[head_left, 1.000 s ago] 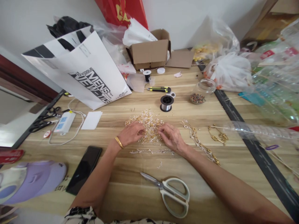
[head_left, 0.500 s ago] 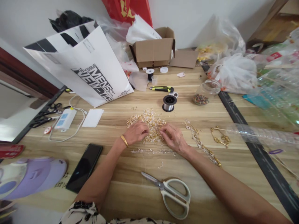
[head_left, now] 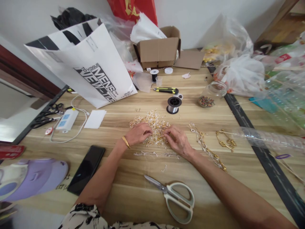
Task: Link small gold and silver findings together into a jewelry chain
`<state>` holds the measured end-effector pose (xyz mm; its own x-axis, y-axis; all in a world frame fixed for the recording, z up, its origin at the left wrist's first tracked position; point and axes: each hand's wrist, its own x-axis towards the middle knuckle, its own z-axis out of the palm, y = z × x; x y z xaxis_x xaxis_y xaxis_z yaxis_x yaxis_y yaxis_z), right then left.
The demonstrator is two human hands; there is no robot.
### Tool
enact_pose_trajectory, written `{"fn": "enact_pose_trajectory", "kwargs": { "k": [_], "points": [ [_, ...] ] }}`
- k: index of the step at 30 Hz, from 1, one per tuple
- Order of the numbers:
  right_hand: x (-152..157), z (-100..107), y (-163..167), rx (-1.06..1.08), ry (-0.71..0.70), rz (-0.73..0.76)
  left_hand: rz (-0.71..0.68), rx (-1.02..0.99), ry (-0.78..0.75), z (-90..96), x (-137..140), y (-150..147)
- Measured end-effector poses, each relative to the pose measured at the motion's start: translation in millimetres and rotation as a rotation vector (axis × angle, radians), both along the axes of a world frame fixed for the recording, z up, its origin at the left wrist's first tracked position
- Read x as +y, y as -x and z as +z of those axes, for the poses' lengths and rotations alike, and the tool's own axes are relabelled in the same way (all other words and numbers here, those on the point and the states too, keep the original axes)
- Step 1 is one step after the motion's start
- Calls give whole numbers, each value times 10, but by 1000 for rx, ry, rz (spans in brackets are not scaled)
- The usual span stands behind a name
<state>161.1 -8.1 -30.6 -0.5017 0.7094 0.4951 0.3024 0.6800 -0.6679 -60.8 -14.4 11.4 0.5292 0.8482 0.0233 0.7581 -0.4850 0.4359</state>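
Observation:
A spread heap of small gold and silver jewelry pieces (head_left: 154,127) lies on the wooden table between my hands. At the heap's left side is my left hand (head_left: 140,132), fingers curled and thumb against the fingertips; whatever they pinch is too small to name. My right hand (head_left: 177,140) rests at the right edge, thumb and forefinger closed together over the pieces, their contents also not visible. Just below the heap a silver chain (head_left: 156,154) lies stretched sideways. Gold and silver chains (head_left: 206,146) lie right of my right hand. White-handled scissors (head_left: 171,197) lie nearer to me.
Behind the heap stand a wire spool (head_left: 173,105), a yellow-black utility knife (head_left: 166,90) and a jar of beads (head_left: 211,95). A phone (head_left: 87,168) and a power strip (head_left: 67,119) lie left. A white paper bag (head_left: 95,70) and a cardboard box (head_left: 159,51) stand at the back.
Both hands keep almost the same place at the heap, with only slight finger movement. The whole view has shifted a little.

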Motion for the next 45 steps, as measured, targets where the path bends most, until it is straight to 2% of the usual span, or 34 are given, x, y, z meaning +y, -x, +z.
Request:
{"fn": "enact_pose_trajectory", "kwargs": {
  "k": [8,14,24,32,35,40,45],
  "points": [
    [-4,39,4,5,4,11,31,49,56,41,-9,22],
    [-12,43,2,-6,17,7,-8,96,92,64,-20,53],
    [-10,0,1,-11,11,5,-37,-15,-26,-1,-23,-75],
    [-5,1,2,-15,10,8,-57,29,-110,-129,-47,-169],
    [-2,3,1,-18,10,8,-52,1,-77,-109,-51,-175],
    [-5,2,-3,-5,8,10,-25,-154,34,-12,-44,-114],
    [-3,-2,-4,-6,13,9,9,-181,52,5,-19,-25]
  ]
}}
